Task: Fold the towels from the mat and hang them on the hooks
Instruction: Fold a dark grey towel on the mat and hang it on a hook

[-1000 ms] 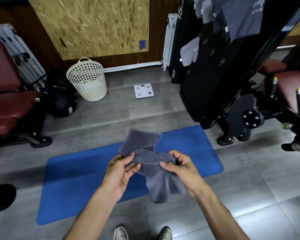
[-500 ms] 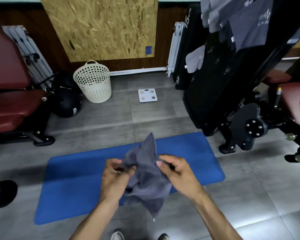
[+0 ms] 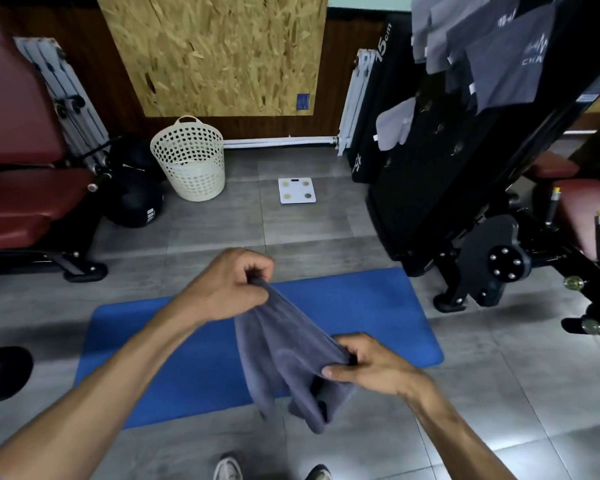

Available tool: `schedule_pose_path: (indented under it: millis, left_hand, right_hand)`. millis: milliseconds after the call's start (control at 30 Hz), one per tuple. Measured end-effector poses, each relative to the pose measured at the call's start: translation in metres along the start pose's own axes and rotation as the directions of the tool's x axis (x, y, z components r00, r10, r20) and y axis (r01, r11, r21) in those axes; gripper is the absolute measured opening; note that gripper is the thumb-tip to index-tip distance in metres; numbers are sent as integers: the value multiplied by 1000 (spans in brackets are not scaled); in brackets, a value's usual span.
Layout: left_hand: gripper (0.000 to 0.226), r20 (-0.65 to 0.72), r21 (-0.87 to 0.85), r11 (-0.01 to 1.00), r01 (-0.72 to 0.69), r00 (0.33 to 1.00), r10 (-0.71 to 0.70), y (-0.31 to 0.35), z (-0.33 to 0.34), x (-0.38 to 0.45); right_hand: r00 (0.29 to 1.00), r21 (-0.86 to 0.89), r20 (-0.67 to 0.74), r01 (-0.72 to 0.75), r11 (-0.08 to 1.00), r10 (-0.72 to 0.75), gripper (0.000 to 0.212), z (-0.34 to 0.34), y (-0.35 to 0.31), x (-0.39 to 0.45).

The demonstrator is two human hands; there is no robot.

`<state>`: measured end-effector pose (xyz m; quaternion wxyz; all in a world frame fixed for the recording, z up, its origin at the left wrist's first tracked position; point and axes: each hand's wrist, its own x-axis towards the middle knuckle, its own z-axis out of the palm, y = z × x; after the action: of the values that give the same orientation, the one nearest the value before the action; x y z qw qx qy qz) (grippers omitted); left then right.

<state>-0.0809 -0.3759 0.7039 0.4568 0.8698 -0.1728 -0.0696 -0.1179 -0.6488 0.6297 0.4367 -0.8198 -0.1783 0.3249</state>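
Observation:
A dark grey towel (image 3: 284,358) hangs stretched between my two hands above the blue mat (image 3: 174,358). My left hand (image 3: 229,285) pinches its far upper corner. Lower and nearer to me, my right hand (image 3: 368,365) pinches the other corner, and the rest of the cloth droops below. No other towel lies on the visible part of the mat. At the upper right, several grey towels (image 3: 499,64) hang on a black upright panel (image 3: 426,188), and a lighter one (image 3: 394,124) hangs lower on it.
A cream perforated basket (image 3: 187,161) and a white bathroom scale (image 3: 297,190) stand on the tiled floor beyond the mat. Red padded gym benches (image 3: 21,199) are at the left, a black machine (image 3: 499,261) at the right. My shoes (image 3: 227,467) show at the bottom edge.
My hands have pulled apart: the left rose and moved away, the right came down toward me. The bunched towel is now drawn out between them.

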Motion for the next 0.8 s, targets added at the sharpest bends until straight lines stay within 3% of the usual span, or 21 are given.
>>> schedule_pose_path:
  millis: [133, 200, 267, 333, 400, 500, 567, 700, 800]
  left_hand:
    - [14, 19, 96, 956, 277, 960, -280, -55, -38, -15]
    - [13, 124, 294, 873, 389, 890, -438, -76, -44, -24]
    - [17, 262, 399, 836, 377, 827, -498, -83, -33, -31]
    - [23, 381, 219, 910, 353, 827, -413, -75, -11, -34]
    - [28, 451, -78, 938, 339, 851, -270, -57, 12, -35]
    - [23, 342, -387, 869, 307, 923, -174, -40, 29, -35]
    - [13, 223, -458, 851, 257, 960, -170, -38, 27, -33]
    - [7, 30, -441, 880, 174, 983, -180, -43, 1, -31]
    - [7, 31, -452, 879, 150, 988, -152, -49, -22, -27]
  right_hand:
    - [991, 76, -90, -90, 993, 97, 37, -12, 20, -12]
    - [992, 117, -110, -54, 992, 67, 41, -16, 6, -13]
    - [996, 132, -94, 22, 991, -10, 38, -11, -19, -5]
    - [990, 102, -88, 116, 988, -108, 35, -3, -48, 7]
    - [978, 85, -95, 193, 977, -185, 35, 4, -77, 18]
    - [967, 62, -99, 243, 968, -236, 30, 1, -111, 30]
    - [961, 64, -101, 263, 963, -256, 31, -8, -124, 34]
    - [966, -57, -138, 212, 976, -218, 37, -26, -117, 35]
    - [987, -254, -85, 113, 961, -138, 42, -33, -97, 29]
